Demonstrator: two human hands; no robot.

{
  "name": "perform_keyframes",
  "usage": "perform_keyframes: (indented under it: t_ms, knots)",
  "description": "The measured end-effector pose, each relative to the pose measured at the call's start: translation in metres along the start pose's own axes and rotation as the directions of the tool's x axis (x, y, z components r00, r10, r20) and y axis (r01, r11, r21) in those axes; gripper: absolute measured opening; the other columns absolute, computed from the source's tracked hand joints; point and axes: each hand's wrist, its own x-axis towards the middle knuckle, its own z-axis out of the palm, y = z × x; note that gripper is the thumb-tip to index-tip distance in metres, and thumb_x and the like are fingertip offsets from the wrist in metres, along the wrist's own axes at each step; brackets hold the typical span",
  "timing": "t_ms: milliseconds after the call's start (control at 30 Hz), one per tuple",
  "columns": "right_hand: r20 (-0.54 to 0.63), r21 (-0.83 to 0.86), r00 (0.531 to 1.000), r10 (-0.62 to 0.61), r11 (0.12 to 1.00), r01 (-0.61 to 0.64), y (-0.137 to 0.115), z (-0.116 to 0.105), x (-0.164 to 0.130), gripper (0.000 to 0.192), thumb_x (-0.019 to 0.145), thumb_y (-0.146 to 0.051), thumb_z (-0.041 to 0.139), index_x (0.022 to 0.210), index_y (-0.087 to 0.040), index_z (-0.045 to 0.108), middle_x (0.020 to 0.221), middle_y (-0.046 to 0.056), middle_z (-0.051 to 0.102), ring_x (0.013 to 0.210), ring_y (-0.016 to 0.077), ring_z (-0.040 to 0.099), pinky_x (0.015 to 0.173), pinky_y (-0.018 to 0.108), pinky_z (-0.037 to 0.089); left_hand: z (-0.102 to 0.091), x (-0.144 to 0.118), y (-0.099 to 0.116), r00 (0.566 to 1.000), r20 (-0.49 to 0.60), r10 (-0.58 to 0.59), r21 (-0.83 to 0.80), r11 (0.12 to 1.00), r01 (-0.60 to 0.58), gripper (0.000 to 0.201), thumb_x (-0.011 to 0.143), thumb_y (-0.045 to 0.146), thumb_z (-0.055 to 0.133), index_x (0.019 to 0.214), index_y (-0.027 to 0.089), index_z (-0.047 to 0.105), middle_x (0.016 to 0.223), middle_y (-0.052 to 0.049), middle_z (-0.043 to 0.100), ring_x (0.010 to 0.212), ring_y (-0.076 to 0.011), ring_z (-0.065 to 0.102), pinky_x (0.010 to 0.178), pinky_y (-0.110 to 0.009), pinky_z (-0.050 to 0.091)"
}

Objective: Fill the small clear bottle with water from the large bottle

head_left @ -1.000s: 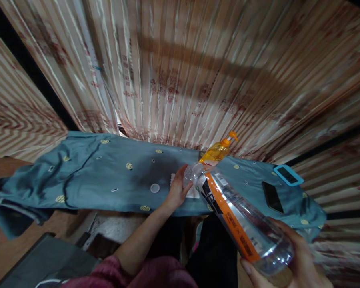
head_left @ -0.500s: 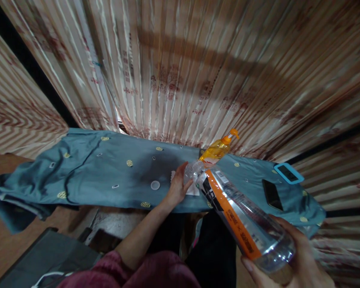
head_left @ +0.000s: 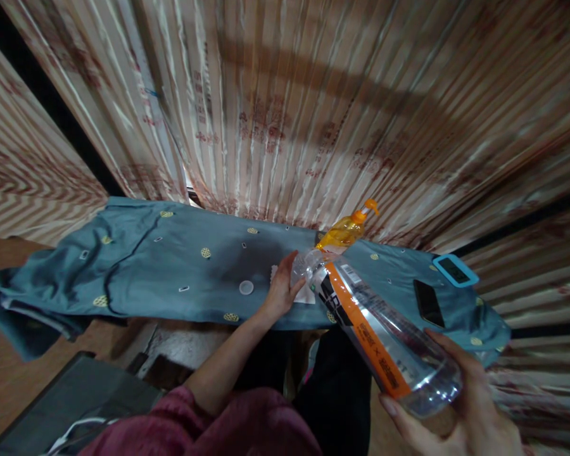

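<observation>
From my head camera, my right hand (head_left: 456, 411) wraps around the base of a clear plastic bottle (head_left: 375, 332) with an orange label, fingers curled about it from below and behind. I hold the bottle tilted, its open neck pointing away from me and down toward a white cloth (head_left: 306, 292) that lies on the blue-grey patterned sheet (head_left: 171, 266).

My left hand (head_left: 281, 292) rests on that white cloth, fingers loosely spread and flat, thumb raised close to the bottle's neck; I cannot tell whether it pinches the cloth or only presses on it.

Just left of the white cloth, a small round white cap (head_left: 246, 287) lies on the sheet, apart from my fingers. Behind the bottle's neck stands a yellow pump bottle (head_left: 344, 231) with an orange top, near the striped curtain (head_left: 313, 114). To the right of the bottle, a dark phone (head_left: 427, 303) lies flat on the sheet, and farther right, near the sheet's edge, sits a small device in a turquoise frame (head_left: 455, 270). My pink sleeve (head_left: 209, 430) shows below.
</observation>
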Motion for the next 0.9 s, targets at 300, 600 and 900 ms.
perform_keyframes:
  t_ms: [300,600,900]
  knots:
    - [-0.040,0.053,0.995,-0.096,0.994,0.098,0.005,0.001,0.004,0.082,0.083,-0.086,0.045,0.135,-0.022,0.045,0.114,0.011,0.069,0.095,0.0293,0.074,0.079,0.041,0.062,-0.002,0.000,0.005,1.000,0.001,-0.016,0.005,1.000,0.016,0.064,0.095,0.047,0.061,0.149,0.019,0.039,0.152,-0.020,0.051,0.143,-0.0349,0.049,0.120,-0.059,0.037]
    - [-0.047,0.001,0.965,-0.257,0.966,0.257,0.017,0.000,0.011,0.081,0.084,-0.077,0.054,0.136,-0.015,0.046,0.112,0.015,0.072,0.093,0.0281,0.076,0.079,0.036,0.062,-0.002,0.001,0.005,1.000,-0.005,-0.026,0.006,1.000,0.026,0.062,0.094,0.041,0.063,0.148,0.021,0.041,0.151,-0.019,0.052,0.143,-0.0341,0.050,0.120,-0.059,0.037]
    - [-0.023,0.076,0.992,-0.125,0.989,0.127,0.002,-0.003,0.006,0.084,0.084,-0.083,0.048,0.137,-0.018,0.045,0.118,0.013,0.067,0.105,0.0314,0.071,0.092,0.043,0.058,-0.001,0.001,0.003,1.000,0.000,-0.014,0.022,1.000,0.014,0.064,0.094,0.039,0.064,0.149,0.019,0.039,0.152,-0.020,0.050,0.143,-0.0348,0.049,0.120,-0.059,0.037]
